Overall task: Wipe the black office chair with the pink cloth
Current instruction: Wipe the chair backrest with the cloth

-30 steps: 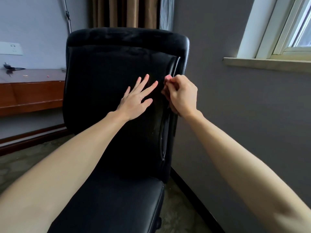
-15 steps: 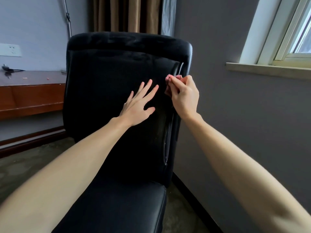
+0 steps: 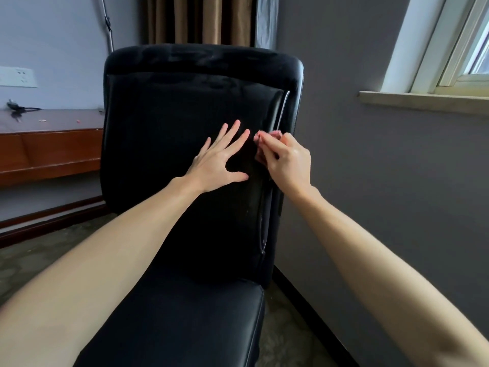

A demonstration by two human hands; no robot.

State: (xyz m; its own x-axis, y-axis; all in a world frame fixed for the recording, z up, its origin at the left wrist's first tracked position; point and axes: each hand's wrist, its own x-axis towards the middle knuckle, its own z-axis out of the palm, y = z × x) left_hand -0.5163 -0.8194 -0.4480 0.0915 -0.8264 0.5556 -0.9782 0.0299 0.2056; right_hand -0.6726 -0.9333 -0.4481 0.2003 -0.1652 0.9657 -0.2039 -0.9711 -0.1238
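The black office chair fills the middle of the view, backrest upright and seat toward me. My left hand lies flat on the backrest with fingers spread and straight. Just to its right, my right hand grips the pink cloth against the right edge of the backrest, beside the seam. Only a small pink fringe of the cloth shows above and between my fingers; the remainder is hidden in my hand.
A wooden desk stands at the left behind the chair, with a wall socket above it. A grey wall runs close along the chair's right side, with a window sill above. Brown curtains hang behind.
My right hand with the cloth has slid down the right edge of the backrest. The left hand stays flat on the backrest, its thumb spread wider. The view has tilted slightly upward.
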